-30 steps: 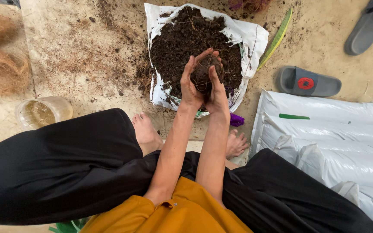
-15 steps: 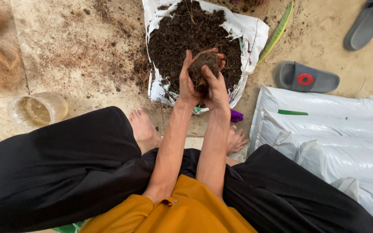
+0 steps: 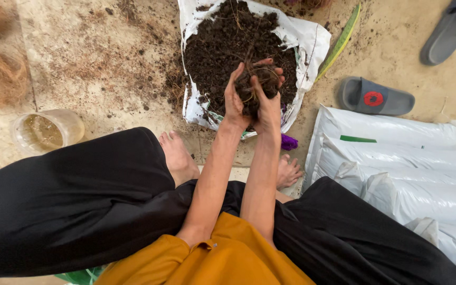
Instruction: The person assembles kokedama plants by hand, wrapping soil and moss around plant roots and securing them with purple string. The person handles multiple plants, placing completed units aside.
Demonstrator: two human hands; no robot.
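Glossy white plastic sack (image 3: 312,45), crumbly matt soil (image 3: 212,53), rough concrete floor (image 3: 96,68).

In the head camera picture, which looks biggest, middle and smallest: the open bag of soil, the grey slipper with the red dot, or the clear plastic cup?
1. Open bag of soil, clearly the largest.
2. Grey slipper with the red dot and clear plastic cup: these look about alike in size, so I won't rank them.
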